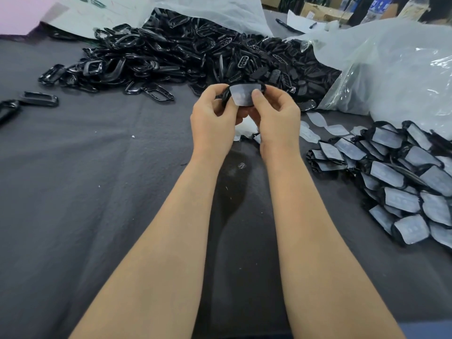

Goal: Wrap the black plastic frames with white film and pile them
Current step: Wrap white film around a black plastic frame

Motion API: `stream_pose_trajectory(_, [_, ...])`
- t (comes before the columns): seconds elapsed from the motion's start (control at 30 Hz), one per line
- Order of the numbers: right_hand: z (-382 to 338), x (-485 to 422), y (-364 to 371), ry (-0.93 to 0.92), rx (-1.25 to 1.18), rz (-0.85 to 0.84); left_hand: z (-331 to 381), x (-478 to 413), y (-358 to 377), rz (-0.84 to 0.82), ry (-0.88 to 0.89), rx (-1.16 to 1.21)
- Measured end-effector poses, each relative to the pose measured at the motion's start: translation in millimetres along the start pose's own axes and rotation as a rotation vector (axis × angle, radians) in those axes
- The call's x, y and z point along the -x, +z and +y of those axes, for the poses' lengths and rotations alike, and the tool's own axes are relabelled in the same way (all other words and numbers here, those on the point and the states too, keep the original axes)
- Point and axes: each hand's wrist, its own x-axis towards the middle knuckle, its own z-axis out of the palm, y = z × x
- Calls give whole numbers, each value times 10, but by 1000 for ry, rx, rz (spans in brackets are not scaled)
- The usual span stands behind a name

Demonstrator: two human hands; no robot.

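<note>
White film (243, 95) lay on black frame (224, 95); left hand (215, 113) gripped frame steady, right hand (275, 111) thumb pinched film flat to stick.

The left hand (215, 118) and right hand (276, 113) are holding a curved black plastic frame (225, 95) between them above the grey cloth-covered desk (97, 179), and the right thumb is pinching a white film piece (244, 95) against its near face. Behind the hands, a heap of bare black plastic frames (186, 52) is lying with its far end under a white plastic sack (220, 11). To the right, a pile of film-wrapped frames (403, 182) is lying in front of a big clear plastic bag (391, 69). Loose white film sheets (318, 119) are lying between the hands and that pile. Stray black frames (39, 99) are lying far to the left.
</note>
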Motion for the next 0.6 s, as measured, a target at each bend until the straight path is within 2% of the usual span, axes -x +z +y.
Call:
stream_pose_trajectory(0.13, [-16, -34, -68, 98, -32, -95, -8, -5, -2, -6, -19, -35])
stream_pose_trajectory(0.4, [-38, -56, -164, 160, -73, -166, -35, -19, -17, -35, -15, -38])
stream_pose_trajectory(0.47, [-30, -55, -164, 136, -52, -151, -39, -21, -14, -43, -27, -27])
stream_pose_trajectory(0.6, [-5, -55, -129, -10, 184, -86, -35, -15, -5, -28, -45, -11])
